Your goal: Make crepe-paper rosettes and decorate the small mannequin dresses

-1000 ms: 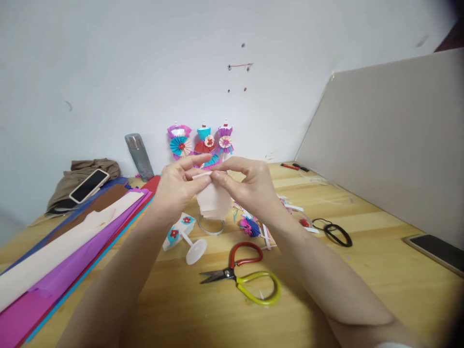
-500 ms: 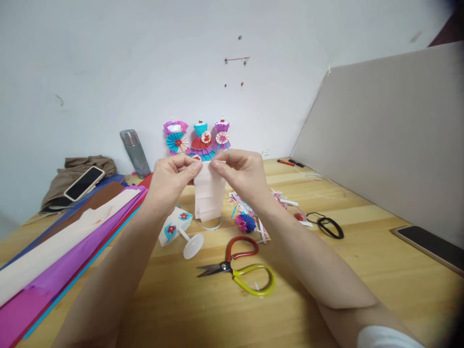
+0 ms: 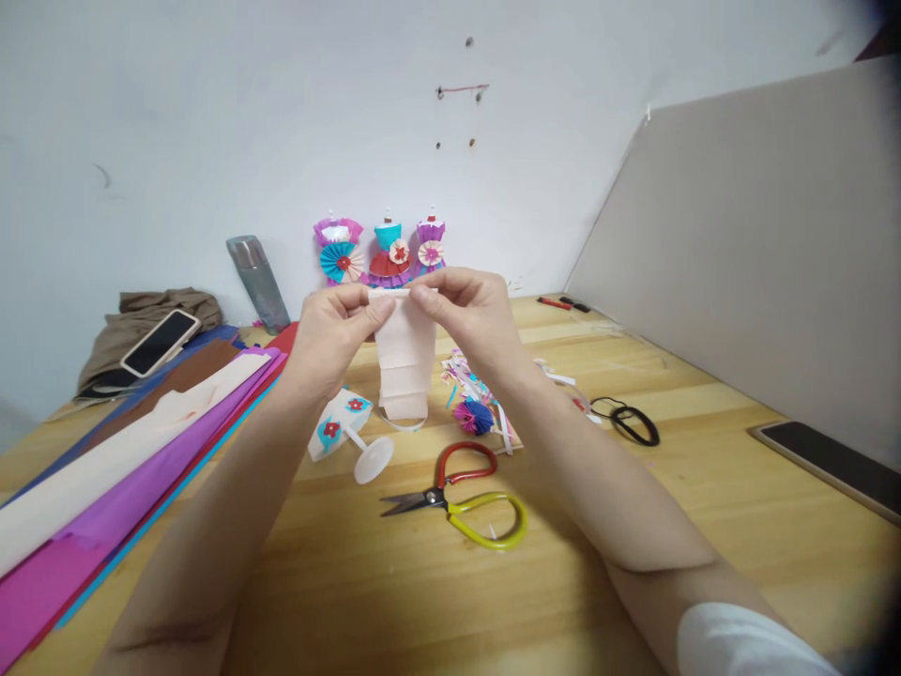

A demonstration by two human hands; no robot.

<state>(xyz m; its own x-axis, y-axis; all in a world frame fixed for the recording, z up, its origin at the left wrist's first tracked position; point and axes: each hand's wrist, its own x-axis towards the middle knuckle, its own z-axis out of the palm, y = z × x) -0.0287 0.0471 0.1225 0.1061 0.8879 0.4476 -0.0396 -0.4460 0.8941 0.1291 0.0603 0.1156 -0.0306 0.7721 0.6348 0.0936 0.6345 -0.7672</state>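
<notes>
both hands have risen a little toward the middle of the frame since a second ago, and the pale pink pleated crepe paper strip point(image 3: 404, 361) now hangs longer beneath them, its folds opened out. left hand point(image 3: 336, 330) pinches the strip's top edge between thumb and forefinger, fingers closed on the paper. right hand point(image 3: 470, 317) pinches the same edge just beside it, also closed on the paper. the strip hangs above the light wooden worktop point(image 3: 704, 451), in front of three small paper dress figures point(image 3: 384, 252) standing against the white wall. below the hands lie scissors with one red and one yellow handle point(image 3: 461, 498), blades pointing left. a white doll stand with a round base point(image 3: 356, 441) lies left of them. long sheets of coloured paper point(image 3: 119, 460) fill the lower left. a black phone point(image 3: 831, 455) lies at the right edge.
</notes>
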